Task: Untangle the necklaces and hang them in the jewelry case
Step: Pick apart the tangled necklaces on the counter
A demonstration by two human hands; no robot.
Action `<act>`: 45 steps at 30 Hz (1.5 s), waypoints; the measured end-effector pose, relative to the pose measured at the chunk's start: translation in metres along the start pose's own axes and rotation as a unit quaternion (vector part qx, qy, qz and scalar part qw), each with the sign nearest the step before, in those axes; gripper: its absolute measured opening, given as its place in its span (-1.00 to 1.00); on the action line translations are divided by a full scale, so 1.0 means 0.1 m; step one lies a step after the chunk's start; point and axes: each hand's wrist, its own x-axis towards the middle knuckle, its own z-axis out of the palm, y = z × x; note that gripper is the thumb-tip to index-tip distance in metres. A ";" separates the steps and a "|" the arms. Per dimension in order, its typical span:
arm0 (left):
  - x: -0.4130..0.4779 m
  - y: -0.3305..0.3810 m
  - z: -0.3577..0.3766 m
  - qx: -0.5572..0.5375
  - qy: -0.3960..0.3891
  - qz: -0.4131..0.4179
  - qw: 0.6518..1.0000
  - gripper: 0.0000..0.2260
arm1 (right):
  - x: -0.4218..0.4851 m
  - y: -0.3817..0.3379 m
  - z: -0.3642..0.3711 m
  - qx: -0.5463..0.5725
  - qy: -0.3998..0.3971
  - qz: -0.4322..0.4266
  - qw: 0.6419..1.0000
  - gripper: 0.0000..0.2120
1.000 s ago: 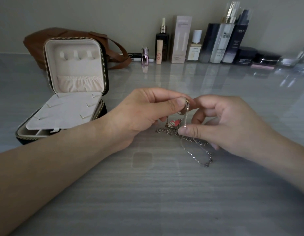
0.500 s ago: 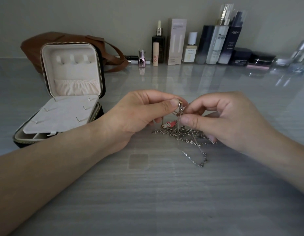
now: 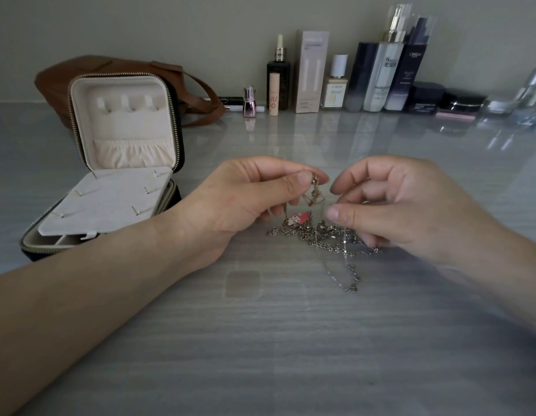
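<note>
Mid-table, left hand (image 3: 239,202) and right hand (image 3: 404,205), fingers pinching necklaces (image 3: 320,235) (jewelry case (image 3: 122,83) well apart, leftward)

One head view — looking forward and down, close over the table (image 3: 260,340).

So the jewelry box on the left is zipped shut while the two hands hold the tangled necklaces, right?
Not zipped shut: the head view shows the jewelry box open, its lid standing up. It is on the left, and the left hand and right hand do hold the tangled necklaces.
</note>
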 end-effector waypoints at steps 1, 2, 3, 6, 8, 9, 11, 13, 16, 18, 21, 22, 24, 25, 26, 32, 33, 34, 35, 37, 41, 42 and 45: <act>0.00 0.00 0.00 0.000 0.001 -0.001 1.000 -0.78 | 0.00 0.00 -0.01 0.008 -0.006 0.009 1.000 -0.76; 0.00 0.01 0.00 -0.001 0.002 -0.003 1.000 -0.78 | 0.00 0.00 -0.01 0.020 -0.014 0.018 1.000 -0.69; 0.00 0.01 0.00 -0.002 0.002 -0.004 1.000 -0.77 | -0.01 -0.01 -0.02 0.036 -0.025 0.028 0.999 -0.62; 0.00 0.02 0.00 -0.006 0.006 -0.005 1.000 -0.75 | -0.02 -0.02 -0.03 0.091 -0.050 0.057 0.993 -0.60; 0.00 0.01 0.00 -0.009 0.007 -0.006 1.000 -0.76 | -0.02 -0.02 -0.03 0.096 -0.056 0.066 0.992 -0.80; 0.00 0.01 0.00 -0.009 0.007 -0.006 1.000 -0.76 | -0.02 -0.02 -0.03 0.089 -0.058 0.069 0.992 -0.86; 0.00 0.01 0.00 -0.008 0.005 -0.007 1.000 -0.77 | -0.03 -0.02 -0.01 0.065 -0.071 0.066 0.993 -0.86; 0.00 0.01 0.00 -0.006 0.003 -0.009 1.000 -0.77 | -0.04 -0.02 0.00 0.045 -0.088 0.061 0.993 -0.86; -0.01 0.03 0.01 -0.005 -0.002 -0.010 1.000 -0.78 | -0.03 -0.02 0.01 0.022 -0.107 0.057 0.992 -0.87; -0.01 0.03 0.01 -0.004 -0.003 -0.008 1.000 -0.78 | -0.02 -0.01 0.01 0.009 -0.119 0.053 0.991 -0.89; -0.01 0.03 0.00 0.000 0.000 -0.009 1.000 -0.78 | -0.02 -0.02 0.03 -0.008 -0.122 0.042 0.992 -0.96; -0.01 0.03 0.00 0.001 0.001 -0.009 1.000 -0.77 | -0.02 -0.03 0.03 -0.013 -0.115 0.040 0.993 -0.97; -0.01 0.03 0.00 0.000 0.001 -0.008 1.000 -0.76 | -0.02 -0.02 0.03 -0.017 -0.095 0.040 0.995 -0.93; -0.01 0.03 0.01 0.000 0.001 -0.007 1.000 -0.76 | -0.02 -0.02 0.02 -0.017 -0.085 0.044 0.995 -0.93; -0.01 0.04 0.01 0.001 0.000 -0.007 1.000 -0.76 | -0.02 -0.02 0.00 -0.017 -0.075 0.048 0.996 -0.93; -0.01 0.02 0.01 0.000 0.018 -0.010 1.000 -0.81 | -0.02 -0.02 -0.11 -0.004 -0.012 0.057 0.998 -0.93; 0.00 0.02 0.01 0.001 0.019 -0.009 1.000 -0.81 | -0.02 -0.02 -0.12 -0.010 -0.002 0.052 0.999 -0.93; 0.00 0.01 0.01 0.002 0.018 -0.008 1.000 -0.82 | -0.02 -0.01 -0.13 -0.015 0.008 0.046 0.999 -0.93; 0.00 0.01 0.00 0.002 0.017 -0.007 1.000 -0.82 | -0.02 -0.01 -0.13 -0.019 0.019 0.043 0.999 -0.93; 0.00 0.01 0.00 0.002 0.017 -0.005 1.000 -0.81 | -0.01 -0.01 -0.14 -0.016 0.039 0.040 0.998 -0.93; 0.00 0.01 0.01 0.005 0.019 -0.006 1.000 -0.82 | -0.01 -0.06 -0.15 0.032 0.055 0.058 0.996 -0.90; 0.00 0.01 0.01 0.005 0.021 -0.007 1.000 -0.82 | -0.01 -0.06 -0.14 0.040 0.055 0.059 0.996 -0.89; 0.00 0.00 0.01 0.005 0.022 -0.006 1.000 -0.81 | -0.01 -0.06 -0.14 0.056 0.058 0.053 0.995 -0.88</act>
